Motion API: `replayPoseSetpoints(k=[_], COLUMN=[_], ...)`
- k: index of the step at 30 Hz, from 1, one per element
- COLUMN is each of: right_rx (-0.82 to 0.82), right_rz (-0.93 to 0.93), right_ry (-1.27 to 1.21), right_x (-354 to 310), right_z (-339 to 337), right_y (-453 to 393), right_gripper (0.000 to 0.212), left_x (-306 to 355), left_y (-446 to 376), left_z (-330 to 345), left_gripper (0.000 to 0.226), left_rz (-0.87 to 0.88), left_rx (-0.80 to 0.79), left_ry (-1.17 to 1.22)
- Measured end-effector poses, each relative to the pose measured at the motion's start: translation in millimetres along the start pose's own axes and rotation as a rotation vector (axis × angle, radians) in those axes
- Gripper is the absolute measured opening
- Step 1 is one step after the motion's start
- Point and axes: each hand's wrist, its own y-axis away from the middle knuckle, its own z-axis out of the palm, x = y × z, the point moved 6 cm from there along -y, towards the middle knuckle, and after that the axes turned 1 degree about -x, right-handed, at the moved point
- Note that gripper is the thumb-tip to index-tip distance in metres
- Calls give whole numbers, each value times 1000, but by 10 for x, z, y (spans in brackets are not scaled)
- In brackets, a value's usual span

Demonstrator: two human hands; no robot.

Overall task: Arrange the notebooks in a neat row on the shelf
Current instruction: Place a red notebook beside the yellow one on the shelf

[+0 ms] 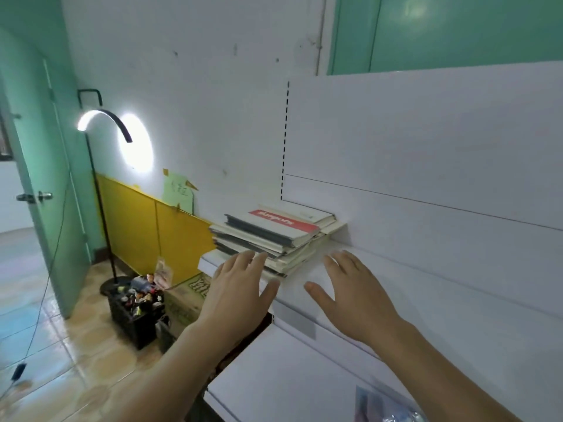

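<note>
Neither hand has a grip on anything: the left hand (240,287) and the right hand (353,295) hover with fingers spread, the left fingertips near or touching the front edge of an untidy flat pile of thin paper-covered notebooks (274,239), the top one white with a red band. The pile lies at the left end of a white wall shelf (304,281). Such notebooks are probably light, floppy and apt to slide, so clasping both sides of the pile seems safest.
</note>
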Motion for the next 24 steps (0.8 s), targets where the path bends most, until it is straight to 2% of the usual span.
replayPoseSetpoints(k=[9, 13, 18, 21, 24], right_rx=[75, 15, -19, -10, 0], right_rz=[-22, -15, -23, -18, 3], right_ry=[-53, -28, -7, -4, -6], right_x=[-88, -84, -150, -223, -346], right_z=[243, 380, 420, 365, 264], right_y=[-1124, -1400, -1500, -1519, -1516], right_gripper=[75, 78, 44, 34, 33], left_x=[-512, -615, -785, -886, -974], left_y=[-1001, -1336, -1632, -1727, -1794], left_z=[100, 241, 445, 463, 399], left_gripper=[64, 76, 79, 76, 76], left_rz=[19, 85, 190, 290, 364], left_rx=[-21, -100, -182, -95, -27], left_ry=[-61, -76, -63, -97, -19])
